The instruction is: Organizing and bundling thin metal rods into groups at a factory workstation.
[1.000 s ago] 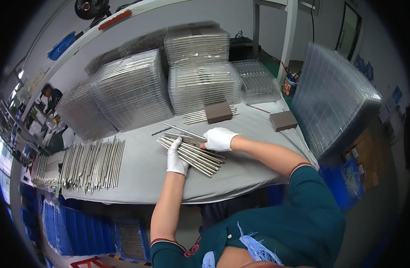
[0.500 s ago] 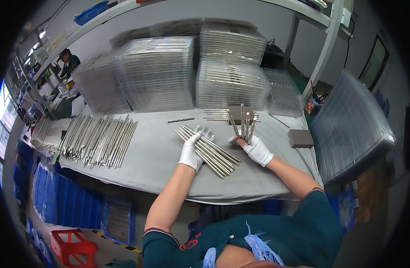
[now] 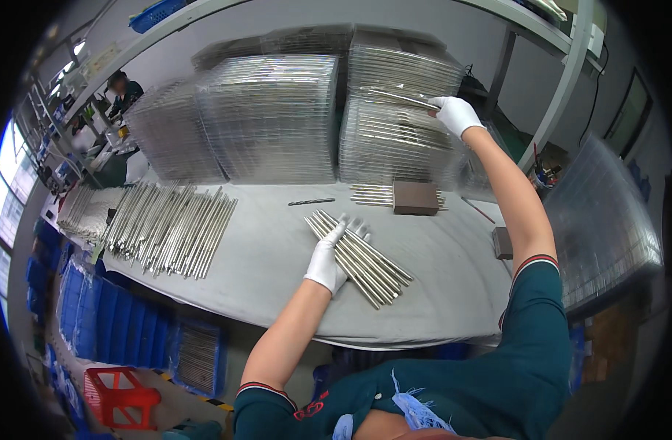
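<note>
My left hand (image 3: 329, 264), in a white glove, is closed around a fanned bundle of shiny metal rods (image 3: 373, 268) above the grey cloth. My right hand (image 3: 455, 114), gloved too, is raised to the stacked clear plastic trays (image 3: 402, 139) at the back. Its fingers pinch the right ends of a few metal rods (image 3: 402, 97), which point left along the upper part of that stack; how many is hard to see. Below it, a brown block (image 3: 415, 199) rests across a short row of rods (image 3: 370, 194). A drill bit (image 3: 312, 202) lies left of them.
Many loose rods (image 3: 175, 227) cover the table's left side. More tray stacks (image 3: 274, 125) line the back. At right are a second brown block (image 3: 503, 242), a pen cup (image 3: 547, 174) and wrapped clear trays (image 3: 607, 220). A red stool (image 3: 122, 400) and blue bins (image 3: 116, 323) stand below.
My right hand has risen from beside the bundle to the tray stack, and its rods went from upright to lying leftward. My left hand keeps its bundle. The view has shifted slightly.
</note>
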The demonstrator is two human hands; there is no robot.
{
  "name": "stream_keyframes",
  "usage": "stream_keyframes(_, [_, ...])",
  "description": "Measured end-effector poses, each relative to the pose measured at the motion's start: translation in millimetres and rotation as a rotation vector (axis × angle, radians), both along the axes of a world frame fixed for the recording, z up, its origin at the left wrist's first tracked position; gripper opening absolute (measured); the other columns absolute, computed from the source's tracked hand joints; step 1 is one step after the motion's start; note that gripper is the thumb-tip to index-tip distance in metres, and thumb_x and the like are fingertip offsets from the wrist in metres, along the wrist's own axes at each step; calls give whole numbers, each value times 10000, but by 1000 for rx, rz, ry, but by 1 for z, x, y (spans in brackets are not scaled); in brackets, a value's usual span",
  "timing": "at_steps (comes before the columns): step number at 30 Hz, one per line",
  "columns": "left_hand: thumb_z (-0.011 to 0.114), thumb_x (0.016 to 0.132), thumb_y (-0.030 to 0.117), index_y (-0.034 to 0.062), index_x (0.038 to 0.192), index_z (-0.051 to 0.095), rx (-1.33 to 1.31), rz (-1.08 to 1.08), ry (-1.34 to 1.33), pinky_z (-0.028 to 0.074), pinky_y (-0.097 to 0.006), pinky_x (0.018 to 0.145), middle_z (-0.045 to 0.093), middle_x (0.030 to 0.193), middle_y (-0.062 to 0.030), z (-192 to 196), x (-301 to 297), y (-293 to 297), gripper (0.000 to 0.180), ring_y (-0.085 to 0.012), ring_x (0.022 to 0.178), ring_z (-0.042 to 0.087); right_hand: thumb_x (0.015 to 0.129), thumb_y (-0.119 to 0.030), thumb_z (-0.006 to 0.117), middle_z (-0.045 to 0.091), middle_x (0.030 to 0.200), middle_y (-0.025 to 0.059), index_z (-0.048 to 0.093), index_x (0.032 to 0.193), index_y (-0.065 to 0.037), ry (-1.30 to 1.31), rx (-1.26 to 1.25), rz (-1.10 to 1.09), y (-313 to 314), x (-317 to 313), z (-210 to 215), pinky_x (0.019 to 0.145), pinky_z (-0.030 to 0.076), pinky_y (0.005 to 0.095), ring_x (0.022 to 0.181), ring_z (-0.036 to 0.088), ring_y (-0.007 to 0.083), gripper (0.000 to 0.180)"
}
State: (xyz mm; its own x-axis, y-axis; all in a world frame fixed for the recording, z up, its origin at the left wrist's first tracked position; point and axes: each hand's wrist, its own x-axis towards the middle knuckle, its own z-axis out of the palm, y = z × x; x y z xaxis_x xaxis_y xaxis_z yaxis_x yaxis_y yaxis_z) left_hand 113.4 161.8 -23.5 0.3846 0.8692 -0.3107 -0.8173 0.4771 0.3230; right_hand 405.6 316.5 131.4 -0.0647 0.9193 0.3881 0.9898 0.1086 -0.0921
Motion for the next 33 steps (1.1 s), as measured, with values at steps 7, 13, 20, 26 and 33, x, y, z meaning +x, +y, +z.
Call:
stream_keyframes(7, [536,881,132,95,1180,455,-45,2,-21,430,-447,966,450,1224,-111,1,-2,0,312,-305,1149,468,781,-249,617,630,1000,146,639,1059,-123,-12,-74,40,23,-4,-12,833,458,380,925,594,321,306])
stream_keyframes(13, [530,883,136,111,1194,441,-37,-3,22,435,-436,955,465,1207,-112,4,-1,-2,324,-292,1118,491,765,-225,624,622,1039,143,637,1070,-141,63,-160,-13,35,-6,-9,862,440,371,978,579,312,317])
stream_keyframes(20, [509,890,117,121,1173,444,-52,8,43,458,-418,926,494,1156,-115,7,1,-3,291,-286,1059,531,772,-272,632,619,1054,135,628,1092,-151,29,-161,32,51,-2,-15,868,439,373,983,578,314,341])
stream_keyframes(26, [505,890,112,120,1186,438,-59,6,40,452,-420,933,486,1168,-118,7,1,-2,304,-286,1074,523,768,-290,642,616,1063,135,623,1101,-156,17,-178,43,62,3,-19,870,439,370,987,576,315,360])
stream_keyframes(33, [534,878,137,98,1219,412,-42,-8,46,422,-443,976,424,1263,-108,5,1,-2,365,-293,1158,461,756,-343,661,622,1046,138,613,1116,-144,23,-175,42,69,7,-21,858,442,362,975,579,319,414])
